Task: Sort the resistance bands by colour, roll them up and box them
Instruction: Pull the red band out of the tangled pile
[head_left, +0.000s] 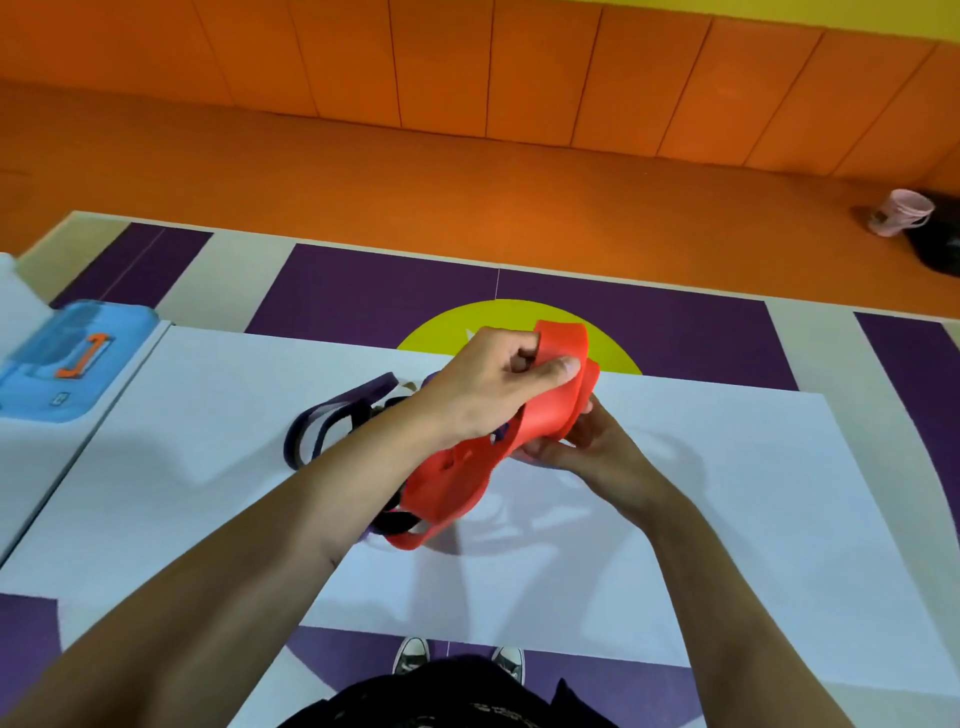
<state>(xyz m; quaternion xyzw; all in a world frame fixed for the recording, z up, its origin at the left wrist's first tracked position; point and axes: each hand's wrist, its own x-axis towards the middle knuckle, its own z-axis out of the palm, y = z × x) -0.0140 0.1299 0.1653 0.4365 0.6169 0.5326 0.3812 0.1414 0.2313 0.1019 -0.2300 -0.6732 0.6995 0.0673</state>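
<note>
A wide red resistance band (452, 483) hangs above the white table (675, 519), partly folded at its top end. My left hand (483, 387) pinches that folded end between thumb and fingers. My right hand (587, 447) holds the band from below, fingers curled under the fold. The lower loop of the red band droops to the table. A purple band (332, 415) lies on the table to the left, behind my left forearm, and a black band (395, 522) shows under the red one.
A blue plastic box with an orange latch (72, 358) sits on a second white surface at the far left. The floor is purple, white and yellow, and a pink container (901, 212) stands on the orange floor at far right. My shoes show below the table's near edge.
</note>
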